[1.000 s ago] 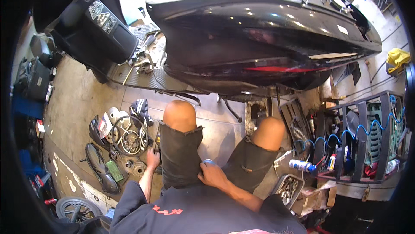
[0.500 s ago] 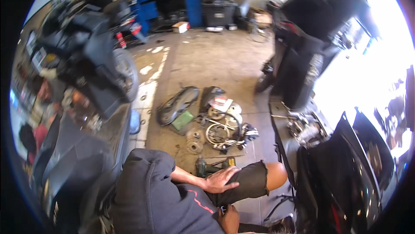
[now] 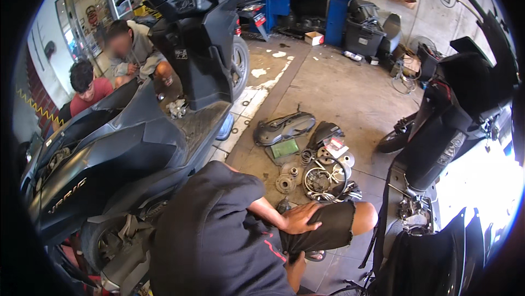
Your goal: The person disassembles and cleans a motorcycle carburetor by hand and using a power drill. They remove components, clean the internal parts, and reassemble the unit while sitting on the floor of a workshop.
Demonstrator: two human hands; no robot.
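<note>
My left hand (image 3: pixel 302 218) lies flat on the dark shorts (image 3: pixel 328 227) over my thigh, its fingers spread and nothing in it. Close to the lower edge, my right hand (image 3: pixel 295 268) is low beside the shorts; its fingers are hidden, so I cannot see whether it holds anything. Beyond my knee, on the floor, lie a black scooter side cover (image 3: pixel 285 128), a green flat piece (image 3: pixel 285 148), a round metal part (image 3: pixel 285 182), a coil spring (image 3: pixel 307 157), metal discs (image 3: pixel 343 171) and a ring of pale cable (image 3: pixel 319 180).
A dark scooter (image 3: pixel 126 154) stands at left. Two people crouch behind it, one in a grey hoodie (image 3: pixel 139 50), one in a red shirt (image 3: pixel 95 96). Another scooter (image 3: pixel 426 143) is at right. A blue workbench (image 3: pixel 336 19) and a black crate (image 3: pixel 363 36) stand at the back.
My view has turned left, so the scene sits further right and the two people show clearly. My left hand stays on my thigh. My right hand's fingers, partly visible before, are now hidden.
</note>
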